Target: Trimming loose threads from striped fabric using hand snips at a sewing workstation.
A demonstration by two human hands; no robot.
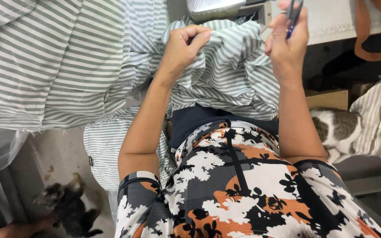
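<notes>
Landmark: the bunched striped cloth (225, 66), green-and-white, heaped in the lap area in front of the person's torso.

Left hand (184, 44): curled tight on the upper left fold of the cloth, fingertips pinching a ridge of it. It is holding cloth, not free.

Right hand (287, 42): raised just right of the cloth's upper edge, closed around a thin dark tool (294, 13) with a blue part. The tool's long axis runs nearly upright, tip upward and cut off by the top of the frame. It could be snips or a pen; I cannot tell which.

Key relation: the pinched fold lies to the left of and slightly below the tool. The left hand is already on the cloth and the right hand is near it but apart.

Above the cloth: a grey machine (217, 8), only its lower edge in view, on a pale counter (331, 20).

Right of the cloth, lower: a grey-and-white cat (336, 128), partly behind the right forearm. Far lower left of the cloth: a dark cat (67, 207) on the floor, blurred.

More striped fabric (45, 61) spreads left of the cloth.
</notes>
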